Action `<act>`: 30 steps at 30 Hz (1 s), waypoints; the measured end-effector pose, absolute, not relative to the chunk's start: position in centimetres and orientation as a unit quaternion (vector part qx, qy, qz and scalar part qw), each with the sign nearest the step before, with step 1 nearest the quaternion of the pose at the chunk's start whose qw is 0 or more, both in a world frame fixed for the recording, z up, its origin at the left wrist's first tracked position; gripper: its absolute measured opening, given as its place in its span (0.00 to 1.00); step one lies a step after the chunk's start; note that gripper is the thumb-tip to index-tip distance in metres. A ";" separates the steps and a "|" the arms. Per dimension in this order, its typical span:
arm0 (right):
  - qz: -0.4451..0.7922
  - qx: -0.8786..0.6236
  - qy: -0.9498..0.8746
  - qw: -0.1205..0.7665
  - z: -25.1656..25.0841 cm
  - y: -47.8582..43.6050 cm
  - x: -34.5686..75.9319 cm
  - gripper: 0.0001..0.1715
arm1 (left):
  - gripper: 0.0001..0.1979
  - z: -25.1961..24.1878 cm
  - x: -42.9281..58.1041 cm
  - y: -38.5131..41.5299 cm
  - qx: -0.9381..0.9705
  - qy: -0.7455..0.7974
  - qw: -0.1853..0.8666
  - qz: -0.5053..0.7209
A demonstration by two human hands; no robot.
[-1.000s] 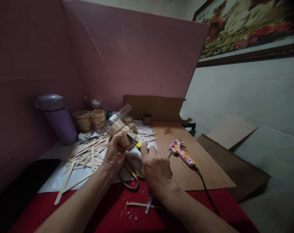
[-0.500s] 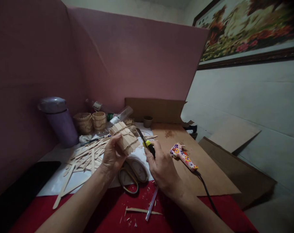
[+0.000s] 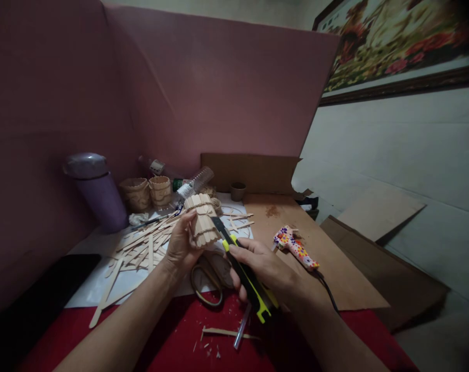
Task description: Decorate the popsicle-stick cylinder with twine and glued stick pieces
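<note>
My left hand (image 3: 182,245) is closed round a small barrel made of wooden craft sticks (image 3: 202,221), tied with twine and held nearly upright above the table. My right hand (image 3: 263,268) grips a black and yellow utility knife (image 3: 244,274). Its blade tip rests against the lower right side of the stick barrel. Under my hands lie scissors (image 3: 205,281) with tan handles. A clear glue stick (image 3: 242,326) and wood slivers (image 3: 222,333) lie on the red cloth (image 3: 172,341) near me.
A pile of loose craft sticks (image 3: 141,248) covers white paper at the left. A purple flask (image 3: 98,191), two small stick baskets (image 3: 147,192), a plastic bottle (image 3: 193,182) and a small cup (image 3: 238,191) stand behind. A flowered glue gun (image 3: 294,248) lies on brown cardboard (image 3: 335,268).
My left hand has turned the stick barrel from tilted to nearly upright. My right hand has rolled palm-up, so the knife handle now shows, and the blade has returned to the barrel's side.
</note>
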State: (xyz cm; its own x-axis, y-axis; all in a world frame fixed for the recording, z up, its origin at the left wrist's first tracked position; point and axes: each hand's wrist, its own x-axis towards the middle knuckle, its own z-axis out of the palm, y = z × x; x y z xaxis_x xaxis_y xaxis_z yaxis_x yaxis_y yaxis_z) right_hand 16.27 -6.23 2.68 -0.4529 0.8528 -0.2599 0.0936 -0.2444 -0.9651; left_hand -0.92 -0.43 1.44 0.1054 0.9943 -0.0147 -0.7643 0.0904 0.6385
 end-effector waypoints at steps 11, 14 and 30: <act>0.665 -0.424 -0.539 0.296 2.4 -6.4 15.4 0.13 | 0.11 1.5 -0.5 -0.6 0.266 0.245 0.694 0.623; 0.667 -0.421 -0.534 0.303 2.2 -6.6 15.2 0.13 | 0.11 1.2 -0.5 -0.6 0.274 0.244 0.692 0.622; 0.682 -0.386 -0.528 0.327 1.7 -6.3 15.0 0.18 | 0.11 1.1 -0.4 -0.6 0.267 0.257 0.696 0.615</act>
